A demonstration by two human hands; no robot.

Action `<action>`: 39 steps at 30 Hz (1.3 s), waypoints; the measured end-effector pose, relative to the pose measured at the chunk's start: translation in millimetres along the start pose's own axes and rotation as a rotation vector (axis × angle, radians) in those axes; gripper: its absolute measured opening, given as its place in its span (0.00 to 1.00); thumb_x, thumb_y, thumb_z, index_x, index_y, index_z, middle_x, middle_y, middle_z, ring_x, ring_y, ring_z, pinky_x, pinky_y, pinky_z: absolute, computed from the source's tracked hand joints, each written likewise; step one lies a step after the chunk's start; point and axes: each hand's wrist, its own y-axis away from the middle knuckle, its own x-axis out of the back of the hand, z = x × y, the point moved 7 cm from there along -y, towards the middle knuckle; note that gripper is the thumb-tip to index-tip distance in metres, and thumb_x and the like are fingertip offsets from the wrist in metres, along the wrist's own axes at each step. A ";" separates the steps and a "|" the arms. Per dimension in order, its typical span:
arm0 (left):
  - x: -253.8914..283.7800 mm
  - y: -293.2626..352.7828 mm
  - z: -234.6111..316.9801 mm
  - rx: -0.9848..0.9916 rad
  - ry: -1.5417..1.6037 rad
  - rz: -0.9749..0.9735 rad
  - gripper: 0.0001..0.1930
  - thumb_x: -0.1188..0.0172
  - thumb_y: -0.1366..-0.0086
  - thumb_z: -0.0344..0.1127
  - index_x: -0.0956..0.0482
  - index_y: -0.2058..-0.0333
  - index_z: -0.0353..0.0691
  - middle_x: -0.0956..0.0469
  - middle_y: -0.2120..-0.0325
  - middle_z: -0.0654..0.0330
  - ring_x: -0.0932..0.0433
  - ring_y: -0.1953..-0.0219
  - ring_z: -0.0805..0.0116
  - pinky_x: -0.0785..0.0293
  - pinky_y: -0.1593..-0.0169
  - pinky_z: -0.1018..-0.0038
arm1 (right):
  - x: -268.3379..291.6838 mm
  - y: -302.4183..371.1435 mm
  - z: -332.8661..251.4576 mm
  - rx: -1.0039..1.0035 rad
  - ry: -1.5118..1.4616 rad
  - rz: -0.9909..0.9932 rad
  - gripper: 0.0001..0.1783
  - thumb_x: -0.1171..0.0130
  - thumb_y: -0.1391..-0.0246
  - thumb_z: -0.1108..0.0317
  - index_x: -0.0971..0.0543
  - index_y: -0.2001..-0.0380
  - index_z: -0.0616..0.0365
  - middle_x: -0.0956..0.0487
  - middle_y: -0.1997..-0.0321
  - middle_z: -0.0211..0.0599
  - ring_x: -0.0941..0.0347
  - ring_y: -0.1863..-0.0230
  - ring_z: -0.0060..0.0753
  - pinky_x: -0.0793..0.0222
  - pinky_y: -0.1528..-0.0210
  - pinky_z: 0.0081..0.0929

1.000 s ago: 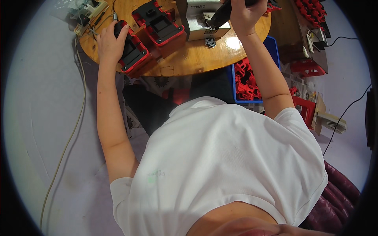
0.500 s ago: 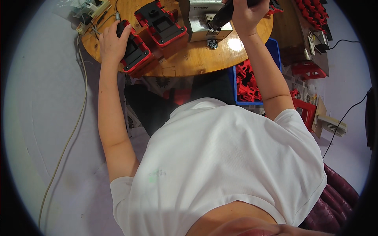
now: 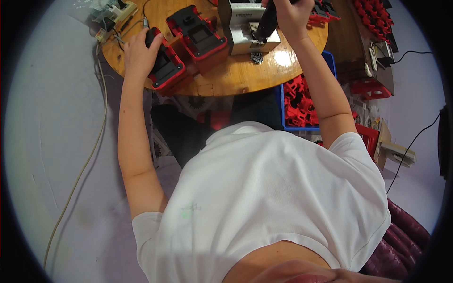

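Observation:
My left hand [image 3: 140, 55] grips the upper end of a red-and-black plastic housing [image 3: 167, 67] at the table's left, thumb over its top and fingers along its far side. A second, similar housing [image 3: 197, 37] lies to its right. My right hand [image 3: 296, 20] is wrapped round a black electric screwdriver [image 3: 269, 22], partly cut off by the upper edge. The tool's tip points down-left at the opening of a metal screw feeder [image 3: 239, 30]; whether it touches cannot be made out. A small pile of screws [image 3: 256, 58] lies in front of the feeder.
The round wooden table [image 3: 222, 85] has its near edge before my lap. Below right is a blue crate [image 3: 283, 113] full of red parts. More red parts [image 3: 325, 13] sit at the far right. A power strip [image 3: 123, 15] and cables lie at the far left.
The whole table scene sits slightly lower and further right in the picture. My right hand and the screwdriver have shifted slightly relative to the feeder; my left hand keeps its hold on the housing.

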 end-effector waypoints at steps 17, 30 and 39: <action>7.4 -0.5 54.4 -0.327 0.024 0.236 0.18 0.40 0.39 0.37 0.21 0.49 0.52 0.19 0.62 0.59 0.22 0.58 0.54 0.28 0.52 0.58 | -105.0 -47.7 -13.8 0.139 -0.427 -0.018 0.17 0.38 0.48 0.78 0.31 0.56 0.58 0.23 0.72 0.28 0.28 0.78 0.17 0.31 0.78 0.19; 2.5 -4.7 50.1 -0.181 0.094 0.050 0.18 0.41 0.39 0.37 0.22 0.49 0.49 0.21 0.56 0.60 0.25 0.51 0.57 0.36 0.43 0.59 | -42.2 38.5 -23.2 -0.280 -0.347 -0.084 0.21 0.37 0.44 0.70 0.34 0.52 0.58 0.28 0.71 0.29 0.28 0.77 0.18 0.30 0.74 0.19; -3.1 -11.1 42.0 -0.240 0.060 0.092 0.19 0.42 0.37 0.39 0.22 0.47 0.52 0.20 0.56 0.58 0.24 0.52 0.54 0.32 0.47 0.58 | 12.0 15.1 -28.0 -0.132 -0.187 0.108 0.21 0.37 0.49 0.78 0.31 0.52 0.57 0.26 0.74 0.28 0.27 0.77 0.19 0.31 0.76 0.22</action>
